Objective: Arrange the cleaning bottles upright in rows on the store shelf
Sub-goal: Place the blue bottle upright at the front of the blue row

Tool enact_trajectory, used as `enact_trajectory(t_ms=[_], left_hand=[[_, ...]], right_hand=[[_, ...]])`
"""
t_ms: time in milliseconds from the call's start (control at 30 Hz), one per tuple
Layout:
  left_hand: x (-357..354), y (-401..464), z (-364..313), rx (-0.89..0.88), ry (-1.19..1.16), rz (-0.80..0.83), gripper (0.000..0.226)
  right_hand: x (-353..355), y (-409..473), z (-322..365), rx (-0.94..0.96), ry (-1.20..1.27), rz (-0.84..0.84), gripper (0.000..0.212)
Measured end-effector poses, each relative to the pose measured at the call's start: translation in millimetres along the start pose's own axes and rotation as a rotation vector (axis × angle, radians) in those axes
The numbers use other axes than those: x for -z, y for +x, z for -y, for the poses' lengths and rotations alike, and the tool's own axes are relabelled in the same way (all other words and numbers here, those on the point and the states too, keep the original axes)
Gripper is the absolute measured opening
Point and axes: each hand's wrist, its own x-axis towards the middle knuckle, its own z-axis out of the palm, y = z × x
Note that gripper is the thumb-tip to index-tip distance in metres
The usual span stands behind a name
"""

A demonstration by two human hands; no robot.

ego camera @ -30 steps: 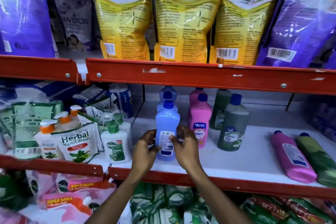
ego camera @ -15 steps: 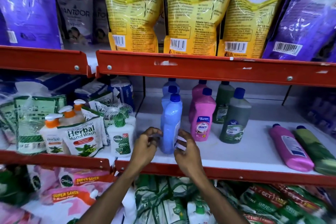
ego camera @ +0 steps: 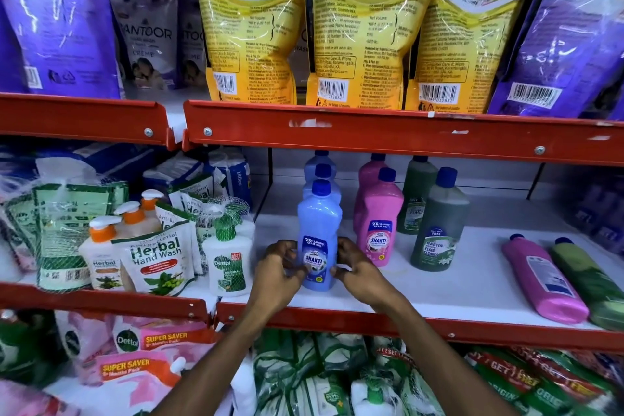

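Note:
A blue bottle point(ego camera: 319, 230) stands upright at the front of the white shelf point(ego camera: 439, 287), its front label facing me. My left hand point(ego camera: 275, 275) grips its lower left side and my right hand point(ego camera: 358, 272) its lower right side. Two more blue bottles point(ego camera: 322, 172) stand in a row behind it. To the right stand two pink bottles point(ego camera: 380, 223) and two dark green bottles point(ego camera: 437, 226), each pair in a row. A pink bottle point(ego camera: 543, 279) and a green bottle point(ego camera: 589, 277) lie flat on the shelf's right end.
Hand wash pumps and pouches point(ego camera: 155, 257) fill the neighbouring shelf at left, with a netted Dettol bottle point(ego camera: 226, 263) close to my left hand. Yellow and purple refill bags point(ego camera: 364, 27) stand above the red shelf rail point(ego camera: 371, 135). Packs crowd the shelf below.
Both hands have turned the front blue bottle on the spot: half a second ago it stood side-on, and now its front label faces me. The view has tilted slightly.

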Motion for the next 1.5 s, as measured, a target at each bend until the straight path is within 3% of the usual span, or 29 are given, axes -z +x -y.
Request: enact_trajectory(t_ms=[367, 1067, 1200, 1300, 1400, 1500], left_hand=[[0, 0, 3, 0.002, -0.081, 0.132, 0.049], [6, -22, 1, -0.048, 0.001, 0.11, 0.042], [8, -26, 0, -0.027, -0.039, 0.119, 0.053], [11, -39, -6, -0.026, -0.083, -0.053, 0.061], [9, -58, -24, -0.292, -0.022, -0.363, 0.028], [-10, -69, -52, -0.531, 0.026, -0.433, 0.005]], right_hand=[[-13, -12, -9, 0.033, -0.077, -0.16, 0.04], [-14, -38, 0, 0.034, -0.149, -0.146, 0.038], [-13, -41, 3, 0.019, -0.153, -0.146, 0.039], [-8, -50, 6, 0.02, -0.116, -0.198, 0.041], [8, -68, 6, 0.022, -0.077, -0.394, 0.038], [37, -90, 2, 0.042, -0.07, -0.589, 0.032]])
